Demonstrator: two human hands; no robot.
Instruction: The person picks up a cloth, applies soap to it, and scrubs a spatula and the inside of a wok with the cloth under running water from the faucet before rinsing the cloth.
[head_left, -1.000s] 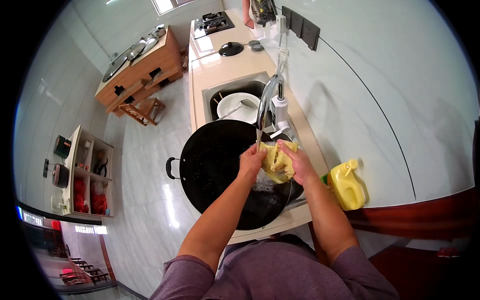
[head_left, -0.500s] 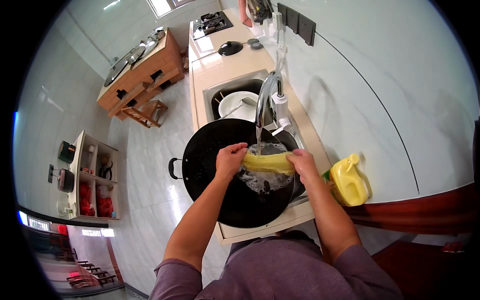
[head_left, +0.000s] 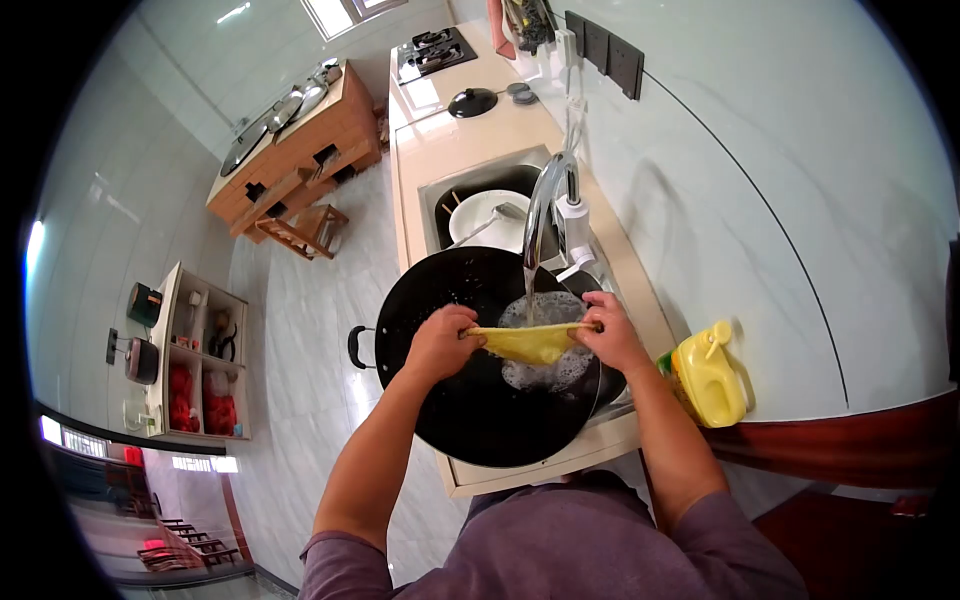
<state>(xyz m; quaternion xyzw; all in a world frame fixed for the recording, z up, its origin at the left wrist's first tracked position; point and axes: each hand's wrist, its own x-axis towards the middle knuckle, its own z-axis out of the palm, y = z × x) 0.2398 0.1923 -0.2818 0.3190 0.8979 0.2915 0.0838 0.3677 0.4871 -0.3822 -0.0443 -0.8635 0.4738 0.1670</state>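
A yellow cloth point(head_left: 530, 344) is stretched between my hands, above a large black wok point(head_left: 480, 410). My left hand point(head_left: 442, 340) grips its left end, and my right hand point(head_left: 612, 332) pinches the right end with closed fingers. Water runs from the curved chrome faucet point(head_left: 541, 215) just behind the cloth. Foamy water point(head_left: 550, 375) lies in the wok under and around the cloth. The wok rests over the sink and counter, its looped handle point(head_left: 358, 347) pointing left.
Behind the wok, a sink basin point(head_left: 437, 190) holds a white plate point(head_left: 484, 218) with a spatula on it. A yellow jug point(head_left: 712, 380) stands right of my right hand. Farther back are a black lid point(head_left: 473, 102) and a gas stove point(head_left: 436, 54).
The cloth was bunched between my hands under the faucet, then drawn out sideways. It now hangs flatter and wider, with my left hand farther left. Foam shows in the wok.
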